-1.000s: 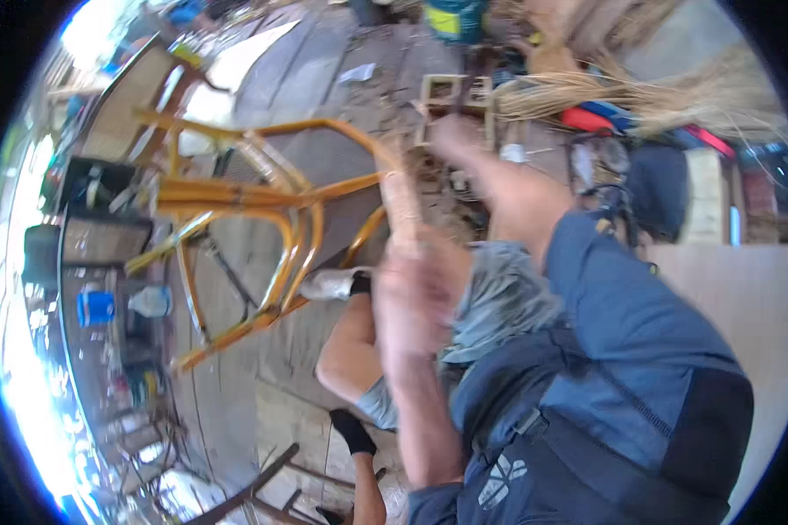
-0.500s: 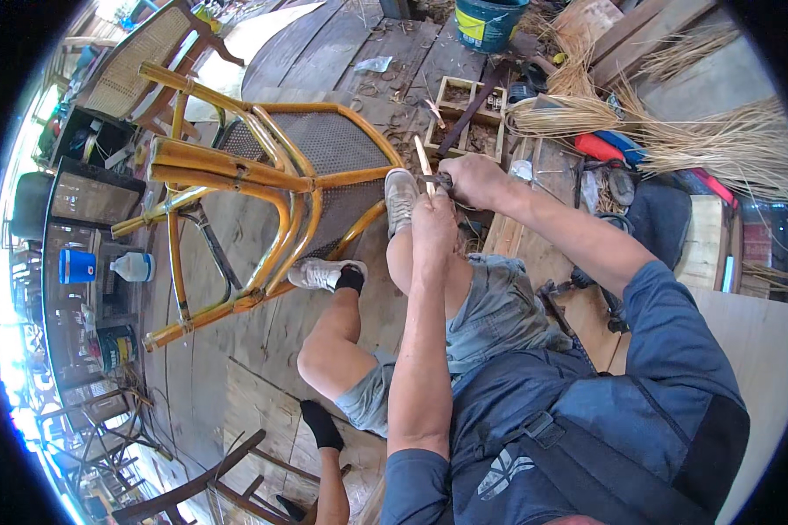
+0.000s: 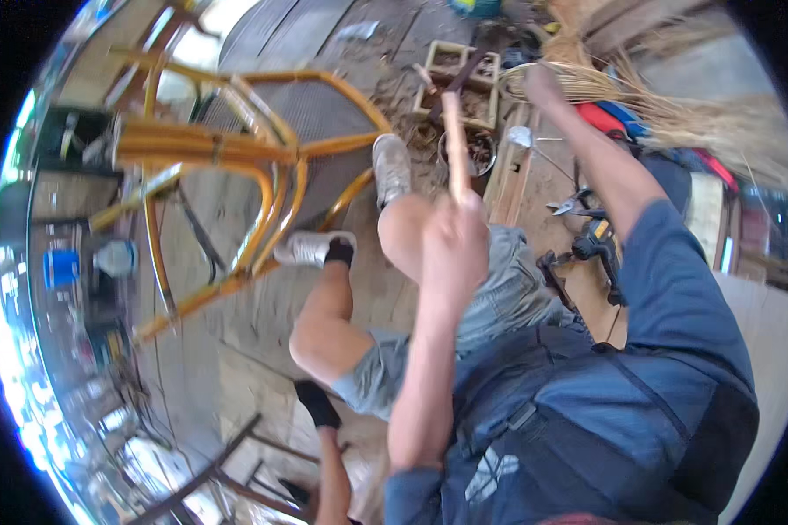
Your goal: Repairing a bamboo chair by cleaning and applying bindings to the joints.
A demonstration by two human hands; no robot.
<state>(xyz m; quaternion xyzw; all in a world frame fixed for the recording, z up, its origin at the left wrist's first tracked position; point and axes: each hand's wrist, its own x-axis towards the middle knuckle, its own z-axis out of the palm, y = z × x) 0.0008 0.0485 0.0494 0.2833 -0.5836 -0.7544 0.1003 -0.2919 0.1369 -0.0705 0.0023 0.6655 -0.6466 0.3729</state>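
While the left hand [image 3: 455,252] stands out in front of my wearer's lap, I see its fingers wrapped tight around the near end of a stick [image 3: 457,149]. The stick points away from the body, its long axis roughly continuing the forearm's line and leaning slightly left toward the tip. From my view the tip overlaps a box beyond; I can't tell the gap between them. To the right, the power tool [image 3: 597,243] and pliers [image 3: 571,204] lie near the right thigh.

The right hand [image 3: 543,85] is out ahead at the end of a stretched arm, so blurred that I can't tell how its fingers stand or whether they hold anything. Behind the stick I find a round tin [image 3: 494,159] with dark scraps inside. Past it sits the box [image 3: 494,109], wooden and divided, brownish bits in its compartments and a dark strip [image 3: 469,72] across it. A bundle [image 3: 591,83] of straw-coloured strands lies to its right.

Leftward, a bamboo chair [image 3: 300,153] is tipped over; well beyond are a blue container [image 3: 61,269] and a white jug [image 3: 116,258], contents unreadable to me. The upper edge cuts off a bucket [image 3: 475,7].
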